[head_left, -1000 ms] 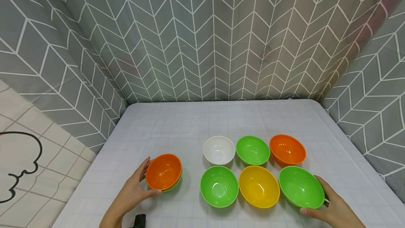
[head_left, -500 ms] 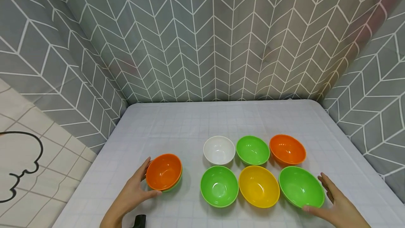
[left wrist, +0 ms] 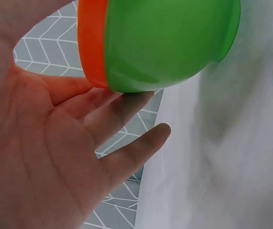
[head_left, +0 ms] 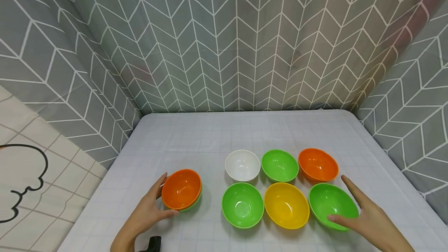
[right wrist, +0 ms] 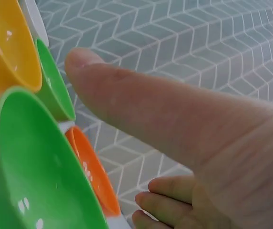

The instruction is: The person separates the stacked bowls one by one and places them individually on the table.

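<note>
At the left of the table, an orange bowl (head_left: 182,189) sits nested in a green bowl (left wrist: 165,43), whose side shows in the left wrist view. My left hand (head_left: 148,211) holds this stack from its left side, thumb at the near rim and fingers along the far-left side. On the right, my right hand (head_left: 365,217) hovers with fingers spread at the right edge of a large green bowl (head_left: 329,201). Its thumb overlaps that bowl's inside in the head view. In the right wrist view nothing lies between its thumb and fingers.
Beside the large green bowl stand a yellow bowl (head_left: 287,205) and another green bowl (head_left: 242,205). Behind them are a white bowl (head_left: 242,165), a smaller green bowl (head_left: 280,165) and a second orange bowl (head_left: 318,164). Patterned curtains (head_left: 224,42) surround the table (head_left: 196,135).
My right hand has let go of the large green bowl's right side and lifted, its fingers spreading and thumb moving over the bowl. My left hand keeps its place at the stack.
</note>
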`<state>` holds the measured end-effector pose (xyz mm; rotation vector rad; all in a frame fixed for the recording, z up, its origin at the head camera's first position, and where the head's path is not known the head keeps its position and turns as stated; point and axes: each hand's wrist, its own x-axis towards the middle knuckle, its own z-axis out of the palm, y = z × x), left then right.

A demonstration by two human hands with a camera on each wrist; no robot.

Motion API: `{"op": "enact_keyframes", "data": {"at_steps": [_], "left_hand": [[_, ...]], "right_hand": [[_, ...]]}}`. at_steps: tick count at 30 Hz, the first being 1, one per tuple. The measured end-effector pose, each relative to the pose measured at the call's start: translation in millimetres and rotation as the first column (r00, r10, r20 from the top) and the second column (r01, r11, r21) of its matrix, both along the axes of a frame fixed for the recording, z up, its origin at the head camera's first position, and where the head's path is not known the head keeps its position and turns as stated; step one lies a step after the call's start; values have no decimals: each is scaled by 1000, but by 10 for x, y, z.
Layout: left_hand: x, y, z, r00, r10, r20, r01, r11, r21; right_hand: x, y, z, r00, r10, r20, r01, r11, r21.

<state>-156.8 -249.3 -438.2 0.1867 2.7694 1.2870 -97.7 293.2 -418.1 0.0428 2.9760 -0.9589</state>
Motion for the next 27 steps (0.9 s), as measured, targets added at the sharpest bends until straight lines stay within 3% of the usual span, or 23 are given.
{"op": "enact_keyframes", "data": {"at_steps": [16,27], "left_hand": [[22,-11,4,999,-15,-34,15,1000,3],[26,-5,1,1000,-11,-4,11,1000,18]], "right_hand": [[-256,-592,230,981,153,-119,-163,984,-78],[-479,-963,310,934,306,-186,-333,933,-136]]}}
